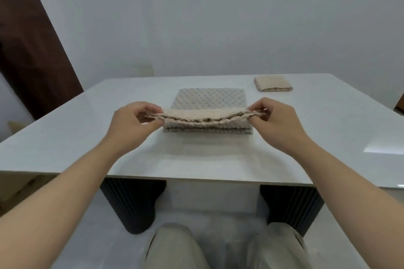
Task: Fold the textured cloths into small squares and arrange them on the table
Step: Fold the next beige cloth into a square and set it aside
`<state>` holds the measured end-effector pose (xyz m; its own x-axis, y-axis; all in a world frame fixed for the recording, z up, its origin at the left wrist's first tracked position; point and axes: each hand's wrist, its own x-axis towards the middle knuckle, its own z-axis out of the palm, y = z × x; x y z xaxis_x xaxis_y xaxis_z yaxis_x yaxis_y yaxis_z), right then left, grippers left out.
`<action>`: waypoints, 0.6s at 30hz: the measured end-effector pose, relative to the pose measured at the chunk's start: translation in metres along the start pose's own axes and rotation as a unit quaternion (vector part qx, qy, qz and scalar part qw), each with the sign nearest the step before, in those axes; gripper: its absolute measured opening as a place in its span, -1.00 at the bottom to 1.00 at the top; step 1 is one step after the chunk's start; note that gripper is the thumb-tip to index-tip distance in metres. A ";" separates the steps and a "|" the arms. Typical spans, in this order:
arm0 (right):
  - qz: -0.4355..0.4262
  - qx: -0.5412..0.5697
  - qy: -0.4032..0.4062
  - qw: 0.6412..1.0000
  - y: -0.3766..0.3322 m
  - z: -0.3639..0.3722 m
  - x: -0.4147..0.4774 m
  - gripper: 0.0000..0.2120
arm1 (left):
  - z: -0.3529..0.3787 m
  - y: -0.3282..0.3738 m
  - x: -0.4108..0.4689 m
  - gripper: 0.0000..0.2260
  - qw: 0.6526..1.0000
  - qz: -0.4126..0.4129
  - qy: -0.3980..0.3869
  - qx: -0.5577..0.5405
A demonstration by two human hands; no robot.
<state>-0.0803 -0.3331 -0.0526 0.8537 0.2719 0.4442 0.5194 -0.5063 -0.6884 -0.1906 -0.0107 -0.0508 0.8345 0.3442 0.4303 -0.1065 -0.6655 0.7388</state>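
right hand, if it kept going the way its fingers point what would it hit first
The right hand points left along the cloth it pinches; past that, probably the left hand holding the other end.

This looks like a plain room in a home, perhaps a dining corner. A glossy, pale stone-topped desk (218,159) stands on dark ribbed legs (133,203). Behind it is a bare white wall (218,17) with a cream wall plate (143,70) low down, a dark brown wooden door (28,39) at the left, and a pale floor (214,220).
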 end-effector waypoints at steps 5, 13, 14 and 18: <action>-0.016 -0.044 -0.058 0.997 0.029 0.027 -0.058 -0.82 | 0.020 -0.041 -0.056 -0.83 0.996 0.040 -0.038 0.063; -0.014 -0.156 -0.087 0.984 0.028 0.034 -0.085 -0.77 | 0.023 -0.051 -0.076 -0.88 0.991 0.047 -0.058 0.108; -0.011 -0.171 -0.086 0.981 0.026 0.035 -0.086 -0.77 | 0.023 -0.050 -0.077 -0.89 0.990 0.052 -0.060 0.114; -0.006 -0.191 -0.069 0.979 0.026 0.035 -0.092 -0.77 | 0.018 -0.054 -0.082 -0.91 0.987 0.070 -0.071 0.130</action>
<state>-0.1439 -0.3427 -0.1312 0.8582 0.3742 0.3513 0.4999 -0.7644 -0.4071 -0.2433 -0.0147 -0.1356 0.8904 0.1539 0.4283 -0.0987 -0.8534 0.5119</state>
